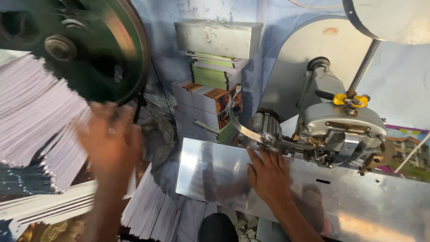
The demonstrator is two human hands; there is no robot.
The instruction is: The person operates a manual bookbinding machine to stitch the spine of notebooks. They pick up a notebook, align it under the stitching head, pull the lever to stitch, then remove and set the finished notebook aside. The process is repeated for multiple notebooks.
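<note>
The right hand (268, 172) lies flat, fingers spread and grasping nothing, on the shiny sheet-metal surface (358, 201) of a grey stitching machine (340, 127). Its fingertips point up toward the machine's head, which sits just beyond them and a little to the right; a curved metal strip (242, 127) runs in toward that head just above the fingers.

The left hand (109, 143) is blurred, raised well apart to the left; I cannot tell whether it grips anything, though it sits against the edge of a fanned stack of white paper sheets (36, 116). That stack lies to the left of this hand, its long edges slanting down toward the right. More fanned white sheets (152, 208) lie below, between the two arms. The left hand is plainly the nearer to the paper. Above it hangs a dark green flywheel (89, 45); beyond stand stacked booklets (210, 96) under a grey metal box (217, 38).
</note>
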